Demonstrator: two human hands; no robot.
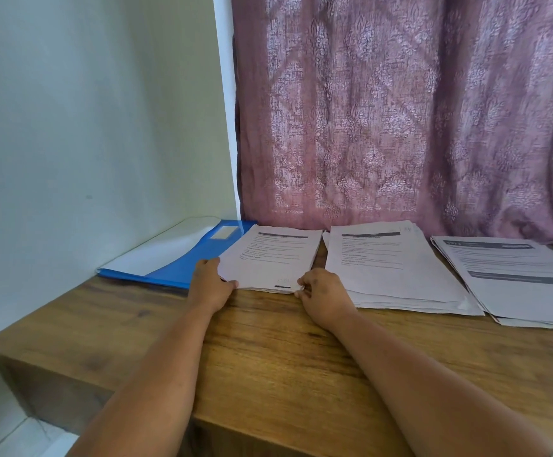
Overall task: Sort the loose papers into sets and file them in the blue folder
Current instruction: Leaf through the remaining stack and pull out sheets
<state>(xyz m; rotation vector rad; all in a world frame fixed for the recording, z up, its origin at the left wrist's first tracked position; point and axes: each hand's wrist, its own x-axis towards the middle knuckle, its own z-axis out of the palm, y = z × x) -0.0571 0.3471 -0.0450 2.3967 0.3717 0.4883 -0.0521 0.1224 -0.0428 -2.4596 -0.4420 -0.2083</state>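
Three stacks of printed papers lie in a row on the wooden table (pixel 268 351). My left hand (pixel 209 284) grips the near left corner of the left stack (pixel 270 257), thumb on top. At the same stack's near right corner, my right hand (pixel 324 293) pinches the edge with curled fingers. The left stack partly overlaps the blue folder (pixel 182 263), which lies open at the far left with a white sheet (pixel 156 250) inside. A thicker middle stack (pixel 390 268) and a right stack (pixel 516 275) lie untouched.
A mauve patterned curtain (pixel 400 110) hangs right behind the papers. A pale wall (pixel 87 127) closes the left side, and the table's left edge drops off beside the folder. Bare wood stretches between the stacks and me.
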